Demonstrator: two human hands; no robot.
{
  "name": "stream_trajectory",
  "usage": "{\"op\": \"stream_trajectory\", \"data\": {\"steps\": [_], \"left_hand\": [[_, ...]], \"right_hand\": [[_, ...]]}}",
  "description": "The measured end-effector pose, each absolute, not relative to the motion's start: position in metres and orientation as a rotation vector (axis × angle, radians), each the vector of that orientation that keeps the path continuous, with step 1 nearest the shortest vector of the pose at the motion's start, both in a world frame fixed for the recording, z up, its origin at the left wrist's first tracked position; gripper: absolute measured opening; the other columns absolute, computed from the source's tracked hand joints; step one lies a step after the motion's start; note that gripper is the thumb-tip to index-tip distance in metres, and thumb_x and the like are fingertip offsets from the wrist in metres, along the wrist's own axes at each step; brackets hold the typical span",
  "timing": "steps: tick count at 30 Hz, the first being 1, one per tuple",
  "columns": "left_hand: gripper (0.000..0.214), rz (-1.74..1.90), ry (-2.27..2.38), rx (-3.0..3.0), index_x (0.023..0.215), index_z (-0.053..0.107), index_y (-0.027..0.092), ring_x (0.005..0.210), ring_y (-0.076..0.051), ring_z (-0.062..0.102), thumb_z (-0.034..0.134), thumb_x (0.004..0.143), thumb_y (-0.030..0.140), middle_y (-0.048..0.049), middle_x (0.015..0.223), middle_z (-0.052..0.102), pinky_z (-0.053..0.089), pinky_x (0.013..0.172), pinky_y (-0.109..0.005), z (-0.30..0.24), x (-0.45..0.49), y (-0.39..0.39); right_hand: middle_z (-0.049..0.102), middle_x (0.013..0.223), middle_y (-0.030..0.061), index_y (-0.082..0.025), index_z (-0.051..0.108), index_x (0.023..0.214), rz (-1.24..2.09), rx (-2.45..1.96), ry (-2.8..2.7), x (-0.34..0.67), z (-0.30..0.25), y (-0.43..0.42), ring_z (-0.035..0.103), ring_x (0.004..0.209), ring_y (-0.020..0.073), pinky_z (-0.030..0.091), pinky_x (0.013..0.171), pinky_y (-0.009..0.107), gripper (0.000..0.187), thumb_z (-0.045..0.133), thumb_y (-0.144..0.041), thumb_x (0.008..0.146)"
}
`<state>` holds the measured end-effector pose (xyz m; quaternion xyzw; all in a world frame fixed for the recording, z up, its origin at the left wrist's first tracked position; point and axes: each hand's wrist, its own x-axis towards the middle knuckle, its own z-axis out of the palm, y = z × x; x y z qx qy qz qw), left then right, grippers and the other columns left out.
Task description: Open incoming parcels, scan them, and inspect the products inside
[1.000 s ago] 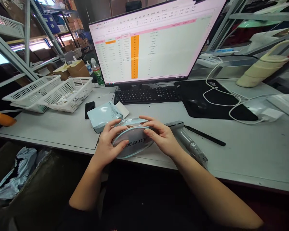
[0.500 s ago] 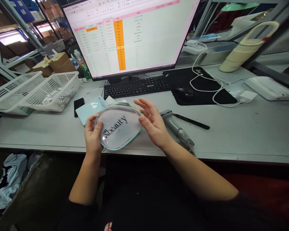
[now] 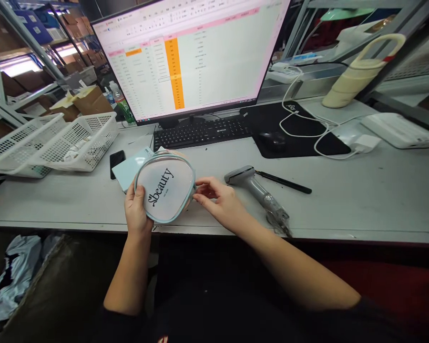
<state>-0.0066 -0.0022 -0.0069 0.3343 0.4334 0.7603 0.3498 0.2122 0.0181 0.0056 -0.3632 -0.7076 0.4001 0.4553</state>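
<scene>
A rounded, clear-fronted cosmetic pouch (image 3: 177, 190) with light blue trim and the word "beauty" printed in black is held over the front of the desk. My left hand (image 3: 137, 209) is closed on its left side, thumb across the front. At the pouch's right edge, my right hand (image 3: 219, 202) has its thumb and fingertips pinched on the rim; whether a zipper pull lies between them I cannot make out. Behind the pouch, a light blue box (image 3: 128, 166) lies on the desk, partly covered. A grey barcode scanner (image 3: 255, 188) rests right of my right hand.
A black phone (image 3: 117, 159) and white perforated baskets (image 3: 93, 147) are on the left. Ahead are a keyboard (image 3: 200, 135) and monitor (image 3: 221, 66). To the right lie a black pen (image 3: 284, 182), a mouse (image 3: 272, 140) on its pad, white cables and a cream tumbler (image 3: 353, 78).
The pouch has turned more upright and shifted slightly left. My right hand has gone from spread fingers beside it to a pinch lower on its right edge.
</scene>
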Motion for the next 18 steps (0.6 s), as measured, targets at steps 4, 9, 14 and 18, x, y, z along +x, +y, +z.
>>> {"op": "stream_trajectory", "data": {"steps": [4,9,14,18], "left_hand": [[0.037,1.871,1.005,0.734,0.109,0.073,0.021,0.101,-0.022,0.072,0.081,0.08,0.043,-0.0079,0.112,0.076,0.059,0.089,-0.031,-0.01,-0.004,-0.002],[0.035,1.746,0.919,0.624,0.102,0.073,0.021,0.097,-0.02,0.073,0.084,0.076,0.041,-0.0051,0.107,0.077,0.061,0.086,-0.03,-0.021,-0.004,-0.003],[0.034,1.773,0.962,0.663,0.099,0.073,0.022,0.093,-0.02,0.073,0.085,0.075,0.042,-0.0039,0.103,0.077,0.061,0.083,-0.029,-0.026,-0.006,-0.007],[0.037,1.815,0.963,0.697,0.107,0.074,0.023,0.097,-0.019,0.073,0.084,0.076,0.04,-0.0048,0.109,0.077,0.061,0.085,-0.028,-0.022,-0.007,-0.01]], "right_hand": [[0.064,0.076,-0.0038,-0.023,0.054,0.141,1.202,-0.716,-1.861,0.22,0.013,0.023,0.065,0.065,0.0136,0.054,0.066,0.03,0.052,0.064,-0.035,0.091],[0.071,0.078,-0.0017,-0.021,0.065,0.127,1.006,-0.767,-2.141,0.234,0.037,0.028,0.066,0.07,0.0159,0.05,0.067,0.03,0.041,0.07,-0.034,0.088],[0.075,0.082,-0.0018,-0.023,0.072,0.101,0.894,-0.82,-2.396,0.241,0.061,0.034,0.067,0.071,0.0162,0.046,0.065,0.028,0.014,0.071,-0.023,0.087],[0.075,0.079,-0.0045,-0.024,0.073,0.083,0.898,-0.724,-2.476,0.243,0.065,0.038,0.068,0.069,0.0148,0.046,0.063,0.027,0.008,0.068,-0.018,0.088]]}}
